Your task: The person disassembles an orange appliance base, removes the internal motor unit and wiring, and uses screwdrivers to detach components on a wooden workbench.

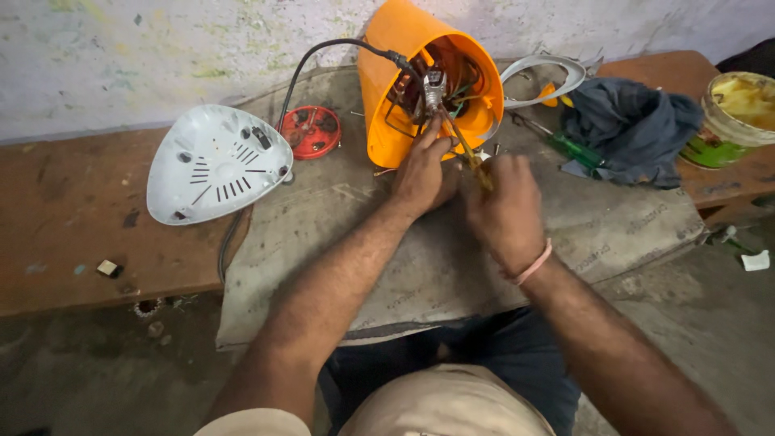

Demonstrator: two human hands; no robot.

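An orange housing [404, 89] lies on its side on a grey mat [387, 234] near the back edge of the bench [73, 218], its open end toward the person so the wiring and motor parts inside show. The left hand [421, 171] is up against the opening, fingers pinched around a small metal part [434, 83] just inside the rim. The right hand [504, 211] is clenched around the handle of a yellow screwdriver [462, 145], whose shaft slants up and left to that same part — the tip seems to meet it, though the exact contact is too small to tell.

Going by this, the step in hand is work on a fastener or terminal inside the housing, with the left hand steadying the piece. The next move probably calls for a steady turn with the tip kept seated, clear of the loose wires.

A white triangular base plate [216, 161] lies toward the bench's left end, a red disc [311, 132] just beside it. A black cord [323, 52] runs from the housing back over the mat. Toward the right end lie a green-handled screwdriver [575, 148], a dark cloth [634, 125] and — at the corner — a tub [736, 109] of yellowish paste.
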